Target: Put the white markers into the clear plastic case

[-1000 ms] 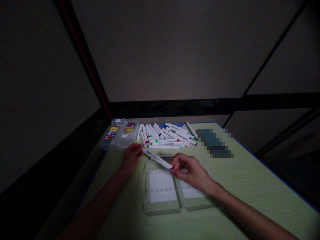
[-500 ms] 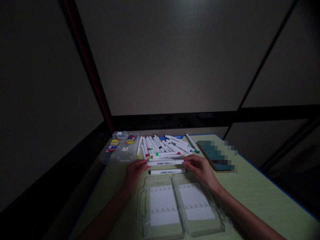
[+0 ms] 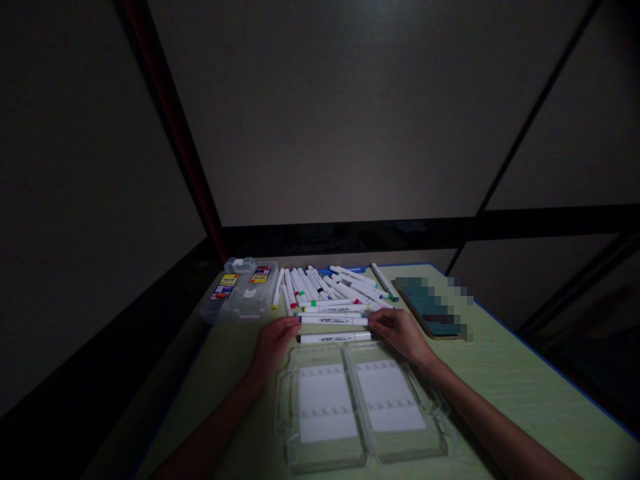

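Observation:
My left hand [image 3: 274,341] and my right hand [image 3: 399,331] pinch the two ends of a white marker [image 3: 333,321] that lies level just above the green table [image 3: 500,373]. Another white marker [image 3: 335,338] lies on the table right below it, between my hands. Beyond them a pile of several white markers with coloured caps [image 3: 330,288] is spread across the table. An open clear plastic case [image 3: 363,407] with two white inserts lies flat close to me, under my wrists.
A clear plastic box with coloured stickers [image 3: 243,290] stands at the far left of the table. A flat dark tablet-like object [image 3: 434,309], partly blurred out, lies at the right. Dark frame bars and grey walls surround the table.
The marker, held slanted over the open case a second ago, has been carried forward and turned level beside the pile. The view tilted up slightly.

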The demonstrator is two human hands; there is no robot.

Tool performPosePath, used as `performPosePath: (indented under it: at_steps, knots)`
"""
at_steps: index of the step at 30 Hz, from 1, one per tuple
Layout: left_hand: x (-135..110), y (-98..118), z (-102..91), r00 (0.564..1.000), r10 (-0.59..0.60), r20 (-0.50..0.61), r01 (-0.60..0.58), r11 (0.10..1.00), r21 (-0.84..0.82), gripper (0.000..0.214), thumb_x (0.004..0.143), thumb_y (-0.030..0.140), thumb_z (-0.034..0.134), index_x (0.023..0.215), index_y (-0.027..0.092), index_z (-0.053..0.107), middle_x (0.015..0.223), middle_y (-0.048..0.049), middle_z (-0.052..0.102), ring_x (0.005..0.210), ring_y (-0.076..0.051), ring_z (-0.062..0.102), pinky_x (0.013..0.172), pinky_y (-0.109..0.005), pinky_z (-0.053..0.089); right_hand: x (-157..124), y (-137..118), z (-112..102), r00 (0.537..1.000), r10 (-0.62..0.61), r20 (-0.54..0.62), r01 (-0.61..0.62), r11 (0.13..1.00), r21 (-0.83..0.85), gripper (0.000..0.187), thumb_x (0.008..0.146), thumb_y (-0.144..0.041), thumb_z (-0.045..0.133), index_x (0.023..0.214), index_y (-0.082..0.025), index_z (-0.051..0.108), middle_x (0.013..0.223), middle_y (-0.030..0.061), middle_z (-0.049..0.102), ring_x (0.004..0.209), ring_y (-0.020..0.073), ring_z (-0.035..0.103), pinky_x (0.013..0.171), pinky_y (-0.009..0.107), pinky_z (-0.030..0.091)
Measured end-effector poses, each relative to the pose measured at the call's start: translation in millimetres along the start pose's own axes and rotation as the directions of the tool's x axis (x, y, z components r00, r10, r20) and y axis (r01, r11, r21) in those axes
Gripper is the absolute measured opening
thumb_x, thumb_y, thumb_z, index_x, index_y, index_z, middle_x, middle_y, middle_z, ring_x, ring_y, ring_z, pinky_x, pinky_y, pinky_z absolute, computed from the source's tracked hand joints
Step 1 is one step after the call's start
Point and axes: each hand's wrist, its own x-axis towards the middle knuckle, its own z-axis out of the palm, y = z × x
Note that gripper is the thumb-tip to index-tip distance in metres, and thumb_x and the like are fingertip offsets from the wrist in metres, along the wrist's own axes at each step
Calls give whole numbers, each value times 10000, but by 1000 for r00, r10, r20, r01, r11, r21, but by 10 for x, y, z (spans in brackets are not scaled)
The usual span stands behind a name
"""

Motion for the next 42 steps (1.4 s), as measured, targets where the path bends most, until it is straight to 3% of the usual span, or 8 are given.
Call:
performPosePath:
  at_steps: [3,9,14,23,29,33,37,42]
  knots:
    - [-2,-19,8,999,41,14,-42,993,108,182,652,284,583,733,157,685,838,-64,701,807,-188,640,816,-315,488,28,44,-19,1000,11,7,-11,1000,-23,243,666,-326,551,718,-126,679,718,72,678,639,184,607,592,272,463]
    - [-18,-16,12,999,46,21,-49,986,158,200,662,263,554,760,142,679,838,-65,700,795,-189,641,774,-302,496,43,71,-34,1000,17,26,-15,999,-50,271,675,-319,536,772,-122,696,767,80,691,691,217,628,649,310,473]
    - [-22,6,5,999,38,34,-43,989,145,194,667,245,539,745,134,678,839,-71,698,800,-190,638,770,-296,490,30,63,-26,1000,5,13,-4,998,-66,276,683,-314,529,791,-119,692,799,93,690,727,233,630,674,337,475]
    - [4,-115,19,999,8,40,-10,999,47,206,659,282,568,761,123,650,812,-83,691,760,-192,636,716,-289,490,11,-8,-15,999,-41,-8,40,995,-97,207,701,-277,481,687,-129,625,668,61,658,583,162,600,547,251,457]
    - [-9,-130,20,999,-4,45,4,1000,0,158,649,261,554,682,129,635,830,-91,687,813,-200,632,760,-301,476,57,-50,-75,995,-101,-17,96,976,-198,236,757,-289,435,702,-132,602,652,50,626,571,152,566,527,242,425]
    - [-8,-146,27,999,21,34,-21,1000,-17,131,633,248,554,643,135,619,803,-84,679,781,-187,630,727,-282,480,191,-160,-81,985,-169,21,167,935,-312,216,777,-260,443,724,-135,611,715,64,609,629,163,552,583,262,420]
    - [8,-202,33,997,75,13,-76,997,20,106,628,237,557,636,141,600,728,-53,649,691,-153,608,659,-248,473,443,-303,9,963,-236,130,270,865,-423,132,757,-195,507,759,-156,633,849,74,573,801,181,537,732,272,407]
    - [4,-194,35,994,105,16,-106,993,46,94,642,219,531,617,141,578,682,-38,613,672,-143,584,647,-238,460,765,-292,190,948,-217,232,312,781,-542,153,721,-244,602,832,-153,653,910,98,537,888,216,497,803,298,375]
